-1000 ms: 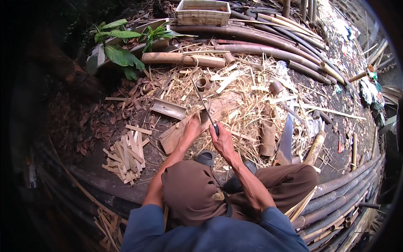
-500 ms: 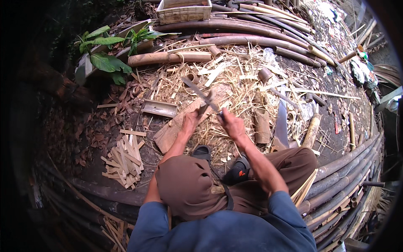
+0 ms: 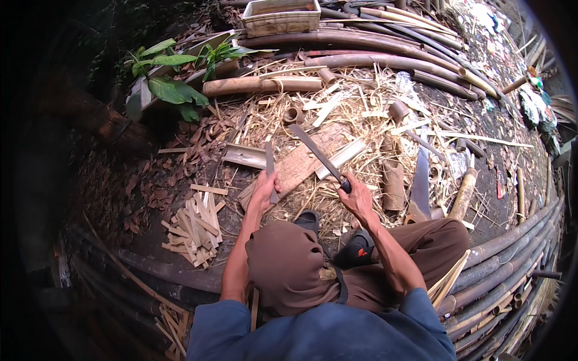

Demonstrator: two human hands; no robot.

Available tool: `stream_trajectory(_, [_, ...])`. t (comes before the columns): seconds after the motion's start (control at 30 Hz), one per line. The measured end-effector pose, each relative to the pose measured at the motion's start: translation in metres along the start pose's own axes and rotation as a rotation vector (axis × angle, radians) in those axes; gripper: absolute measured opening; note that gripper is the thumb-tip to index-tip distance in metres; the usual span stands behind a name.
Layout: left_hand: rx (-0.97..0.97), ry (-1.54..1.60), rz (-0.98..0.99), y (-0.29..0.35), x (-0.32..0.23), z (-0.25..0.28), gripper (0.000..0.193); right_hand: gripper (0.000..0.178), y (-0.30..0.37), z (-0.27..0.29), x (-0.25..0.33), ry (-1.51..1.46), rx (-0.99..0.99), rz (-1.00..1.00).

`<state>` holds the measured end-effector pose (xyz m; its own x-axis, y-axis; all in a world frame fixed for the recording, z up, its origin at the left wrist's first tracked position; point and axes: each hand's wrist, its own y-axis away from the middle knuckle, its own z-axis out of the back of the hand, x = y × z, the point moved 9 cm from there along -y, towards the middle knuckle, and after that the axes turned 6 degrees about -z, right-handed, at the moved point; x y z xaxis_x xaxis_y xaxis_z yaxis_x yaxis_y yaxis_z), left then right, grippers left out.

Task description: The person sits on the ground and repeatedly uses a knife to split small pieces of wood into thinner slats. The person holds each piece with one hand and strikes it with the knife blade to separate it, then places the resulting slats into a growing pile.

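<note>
My left hand (image 3: 265, 189) is closed around a short bamboo piece (image 3: 270, 157), held upright beside the near end of a wooden board (image 3: 296, 166). My right hand (image 3: 359, 197) grips the dark handle of a long-bladed knife (image 3: 317, 149). Its blade slants up and left over the board, apart from the bamboo piece. A pale split bamboo length (image 3: 342, 159) rests at the board's right side. Left of the board lies another bamboo half (image 3: 245, 156), hollow side up.
A pile of bamboo slats (image 3: 195, 228) lies at the left. A handsaw (image 3: 420, 183) and a bamboo tube (image 3: 393, 180) are to the right. Shavings cover the ground. Bamboo poles (image 3: 385, 62) and a crate (image 3: 281, 19) are at the back; more poles (image 3: 503, 256) lie near right.
My hands have moved apart, and the knife has come away from the bamboo in my left hand. A pale split bamboo length now shows at the board's right side.
</note>
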<state>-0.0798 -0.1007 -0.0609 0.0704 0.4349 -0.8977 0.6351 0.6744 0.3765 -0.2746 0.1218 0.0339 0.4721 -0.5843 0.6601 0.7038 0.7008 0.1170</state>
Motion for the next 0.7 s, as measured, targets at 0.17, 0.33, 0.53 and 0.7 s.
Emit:
stream_trajectory(0.17, [0.032,0.018,-0.007,0.073,-0.013,-0.024,0.018,0.037,-0.006,-0.021,0.023,0.071,0.015,0.278])
stream_trajectory(0.33, [-0.038,-0.321,0.059,0.107,-0.021,-0.028,0.032,0.029,0.016,-0.063,0.083,0.313,0.23,0.411])
stream_trajectory(0.53, [-0.438,-0.344,0.012,0.133,-0.029,-0.016,0.03,0.022,-0.001,-0.072,0.085,0.341,0.135,0.505])
stream_trajectory(0.7, [-0.113,-0.595,-0.179,0.144,-0.067,-0.036,0.028,0.024,-0.028,-0.071,0.036,0.469,0.216,0.318])
